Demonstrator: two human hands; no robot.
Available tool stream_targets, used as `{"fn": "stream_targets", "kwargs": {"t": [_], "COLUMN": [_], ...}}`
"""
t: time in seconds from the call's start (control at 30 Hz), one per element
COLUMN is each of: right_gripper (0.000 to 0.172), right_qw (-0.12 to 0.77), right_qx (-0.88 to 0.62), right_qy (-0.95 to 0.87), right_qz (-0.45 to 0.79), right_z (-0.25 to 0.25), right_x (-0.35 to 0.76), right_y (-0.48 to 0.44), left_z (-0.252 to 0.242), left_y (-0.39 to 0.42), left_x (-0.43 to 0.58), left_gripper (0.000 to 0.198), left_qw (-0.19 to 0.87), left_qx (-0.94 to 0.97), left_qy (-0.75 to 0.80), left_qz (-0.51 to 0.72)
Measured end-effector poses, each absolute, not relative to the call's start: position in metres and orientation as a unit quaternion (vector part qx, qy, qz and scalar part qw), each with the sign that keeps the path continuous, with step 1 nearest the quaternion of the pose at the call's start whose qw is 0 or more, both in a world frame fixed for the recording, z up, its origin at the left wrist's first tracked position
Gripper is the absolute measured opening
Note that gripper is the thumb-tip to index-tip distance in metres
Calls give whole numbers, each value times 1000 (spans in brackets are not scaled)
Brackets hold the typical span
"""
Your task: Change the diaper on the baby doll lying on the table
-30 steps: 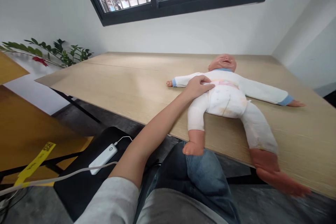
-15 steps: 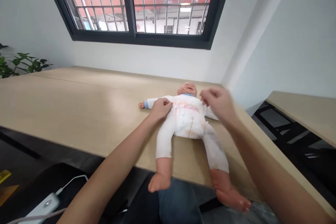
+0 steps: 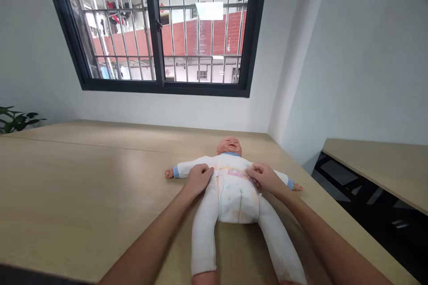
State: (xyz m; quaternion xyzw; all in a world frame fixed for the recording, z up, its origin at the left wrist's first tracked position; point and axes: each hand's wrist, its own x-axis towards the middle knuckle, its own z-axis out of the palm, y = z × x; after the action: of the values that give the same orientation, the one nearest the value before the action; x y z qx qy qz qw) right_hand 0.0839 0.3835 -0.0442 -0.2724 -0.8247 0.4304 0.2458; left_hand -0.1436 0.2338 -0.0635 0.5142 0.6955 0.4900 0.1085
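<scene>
A baby doll (image 3: 203, 231) in a white suit with blue cuffs lies on its back on the wooden table (image 3: 100, 196), head toward the window and legs toward me. Around its hips is a white diaper (image 3: 239, 200) with a pink and orange printed waistband. My left hand (image 3: 199, 179) is closed at the waistband's left end, fingertips pinched against the diaper's edge. At the opposite end of the waistband, my right hand (image 3: 264, 177) pinches the diaper's side. The exact bits between the fingertips are hidden by the fingers.
A barred window (image 3: 160, 84) with a dark frame is in the wall beyond the table. A second table (image 3: 374, 156) with a dark underframe stands to the right. Leaves of a plant (image 3: 18, 120) show at the far left.
My right hand has come down from above the doll's shoulder to the diaper's right side. My left hand stays at the left side. The view has tilted up, showing more window.
</scene>
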Motion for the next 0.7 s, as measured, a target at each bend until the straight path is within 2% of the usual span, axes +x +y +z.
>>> {"fn": "stream_targets", "kwargs": {"t": [0.13, 0.3, 0.47, 0.57, 0.7], "right_gripper": [46, 42, 40, 37, 27], "right_qw": [176, 71, -27, -22, -11], "right_qx": [-285, -222, -163, -159, -166], "right_qy": [-816, -803, -797, -797, -802], "right_qz": [471, 549, 582, 582, 574], "right_z": [-41, -33, -27, -29, -31], "right_x": [101, 120, 127, 127, 126], "right_y": [398, 400, 395, 395, 395], "left_z": [-60, -40, -32, -35, -34], "left_y": [231, 212, 201, 203, 202], "left_x": [-148, -161, -171, -173, -171], "left_gripper": [40, 41, 44, 43, 40], "left_qw": [245, 397, 436, 448, 438], "left_qx": [471, 506, 563, 567, 578], "left_qy": [671, 614, 594, 607, 597], "left_qz": [517, 458, 374, 331, 344]}}
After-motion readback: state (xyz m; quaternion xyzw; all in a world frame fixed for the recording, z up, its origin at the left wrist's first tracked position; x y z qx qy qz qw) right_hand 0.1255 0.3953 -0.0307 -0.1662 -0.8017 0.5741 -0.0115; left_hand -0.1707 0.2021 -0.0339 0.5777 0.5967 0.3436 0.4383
